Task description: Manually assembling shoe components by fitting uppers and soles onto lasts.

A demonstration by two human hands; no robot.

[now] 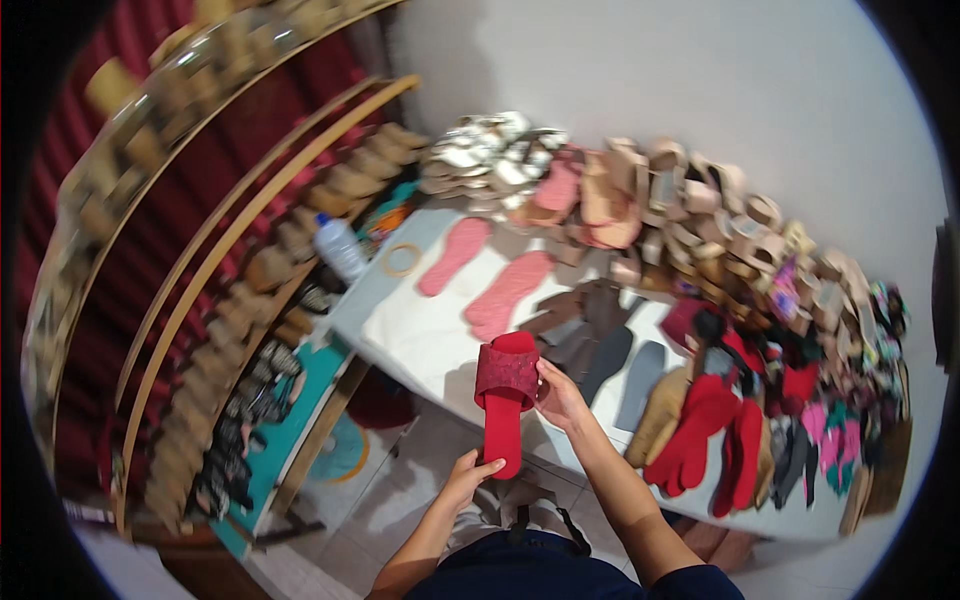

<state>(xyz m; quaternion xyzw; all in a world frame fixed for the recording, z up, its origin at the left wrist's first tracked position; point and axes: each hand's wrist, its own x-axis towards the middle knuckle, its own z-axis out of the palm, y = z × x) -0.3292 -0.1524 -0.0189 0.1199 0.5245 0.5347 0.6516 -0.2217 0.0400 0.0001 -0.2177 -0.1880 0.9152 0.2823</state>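
Observation:
A red slide sandal (503, 425) with a dark red patterned strap (505, 374) is held up in front of me, its toe end pointing away. My left hand (466, 480) pinches the heel end, thumb on top of the sole. At the strap's right side, my right hand (560, 395) grips the edge with its thumb, the other fingers partly hidden. Just beyond the sandal, a pink insole (508, 293) and a second pink insole (454, 256) lie on white sheeting on the table (400, 345). Grey insoles (641, 385) rest to the right.
Red insoles (697, 430) are bunched at the table's right, near the front edge. Piled along the wall are beige sandals (700, 205) and white footwear (487, 150). A roll of tape (400, 260) and a plastic bottle (340, 246) are at left, beside a rack of shoe lasts (225, 345).

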